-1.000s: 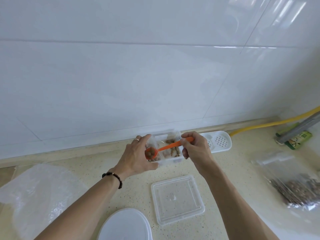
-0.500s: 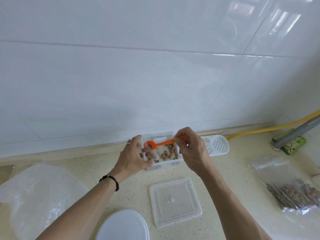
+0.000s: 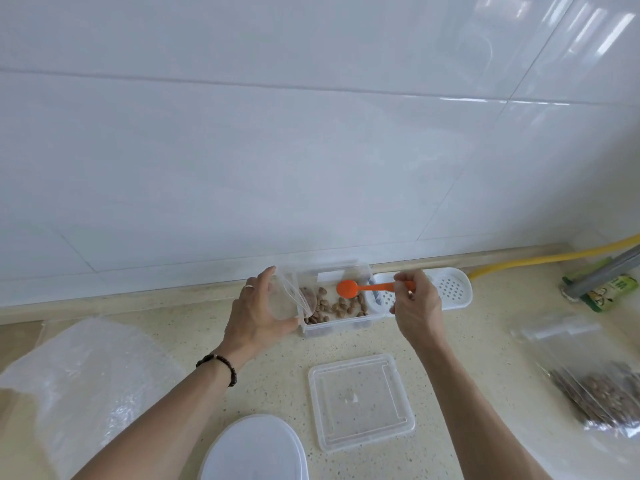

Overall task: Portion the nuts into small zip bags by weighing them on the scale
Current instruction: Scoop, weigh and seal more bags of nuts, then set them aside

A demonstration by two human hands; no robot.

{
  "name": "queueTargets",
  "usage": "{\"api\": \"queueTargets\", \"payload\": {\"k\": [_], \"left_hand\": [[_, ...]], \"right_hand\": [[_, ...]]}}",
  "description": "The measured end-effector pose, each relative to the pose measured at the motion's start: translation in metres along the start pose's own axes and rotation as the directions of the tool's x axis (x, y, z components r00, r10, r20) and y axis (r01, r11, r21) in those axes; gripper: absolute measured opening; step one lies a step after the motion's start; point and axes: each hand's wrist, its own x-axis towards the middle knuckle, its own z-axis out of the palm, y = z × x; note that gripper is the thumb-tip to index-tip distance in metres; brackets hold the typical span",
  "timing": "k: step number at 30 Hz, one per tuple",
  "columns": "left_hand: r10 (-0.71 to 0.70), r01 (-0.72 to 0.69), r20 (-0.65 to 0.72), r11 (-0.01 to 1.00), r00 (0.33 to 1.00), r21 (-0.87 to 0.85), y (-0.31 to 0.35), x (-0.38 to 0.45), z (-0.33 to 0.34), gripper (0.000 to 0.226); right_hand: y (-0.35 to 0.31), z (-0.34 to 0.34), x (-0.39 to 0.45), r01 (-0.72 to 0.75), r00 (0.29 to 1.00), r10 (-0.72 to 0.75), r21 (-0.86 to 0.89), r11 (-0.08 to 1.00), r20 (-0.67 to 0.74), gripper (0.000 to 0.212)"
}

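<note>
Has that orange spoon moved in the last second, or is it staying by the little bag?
Yes. The orange spoon has swung right, away from the small zip bag in the left hand, and now sits over the clear nut container.

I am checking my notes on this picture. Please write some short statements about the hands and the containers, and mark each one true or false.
1. The right hand holds an orange spoon. True.
2. The left hand holds a small clear zip bag. True.
3. The clear lid is on the nut container. False: it lies on the counter, nearer the person.
4. The spoon bowl is inside the bag. False: it is over the container.
</note>
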Motion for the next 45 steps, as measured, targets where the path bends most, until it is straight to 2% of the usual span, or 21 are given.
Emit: {"api": "queueTargets", "payload": {"k": [3, 6, 11, 15, 22, 27, 31, 38, 41, 43, 45], "left_hand": [[0.001, -0.001, -0.015, 0.999, 1.000, 0.033, -0.007, -0.002, -0.005, 0.099], [0.004, -0.002, -0.023, 0.999, 1.000, 0.055, -0.012, -0.003, -0.008, 0.094], [0.007, -0.005, -0.033, 0.997, 0.999, 0.080, -0.017, -0.005, -0.010, 0.089], [0.011, -0.008, -0.032, 0.995, 0.999, 0.099, -0.017, -0.007, -0.010, 0.092], [0.055, -0.046, -0.048, 0.984, 0.997, 0.172, -0.013, -0.007, -0.011, 0.090], [0.044, -0.036, -0.032, 0.975, 0.999, 0.218, -0.004, -0.004, -0.012, 0.089], [0.033, -0.034, 0.009, 0.971, 0.999, 0.237, 0.003, 0.004, -0.008, 0.089], [0.014, -0.032, 0.068, 0.959, 0.998, 0.282, 0.025, 0.018, 0.005, 0.086], [0.009, -0.036, 0.091, 0.954, 0.996, 0.299, 0.034, 0.019, 0.011, 0.086], [0.027, -0.055, 0.098, 0.953, 0.995, 0.299, 0.038, 0.019, 0.015, 0.086], [0.043, -0.069, 0.096, 0.953, 0.994, 0.294, 0.039, 0.020, 0.018, 0.087]], "right_hand": [[0.019, 0.014, 0.000, -0.031, 0.999, 0.034, -0.096, 0.995, 0.037, 0.014], [0.030, 0.025, -0.003, -0.030, 0.995, 0.040, -0.117, 0.993, 0.087, 0.015], [0.032, 0.037, -0.006, -0.081, 0.962, 0.090, -0.048, 0.996, 0.259, 0.016], [0.031, 0.041, -0.004, -0.195, 0.931, 0.181, 0.015, 0.981, 0.316, 0.014], [0.035, 0.042, -0.004, -0.399, 0.911, 0.363, 0.194, 0.896, 0.199, 0.015], [0.036, 0.034, 0.000, -0.437, 0.899, 0.422, 0.283, 0.854, 0.115, 0.012], [0.032, 0.020, 0.003, -0.453, 0.888, 0.449, 0.356, 0.817, 0.101, 0.012], [0.002, -0.011, 0.010, -0.377, 0.921, 0.380, 0.447, 0.811, 0.087, 0.013], [-0.012, -0.018, 0.007, -0.320, 0.945, 0.319, 0.394, 0.862, 0.071, 0.013], [-0.021, -0.019, 0.002, -0.235, 0.972, 0.217, 0.301, 0.924, 0.093, 0.013], [-0.028, -0.017, -0.006, -0.068, 0.988, 0.038, 0.202, 0.977, 0.149, 0.012]]}}
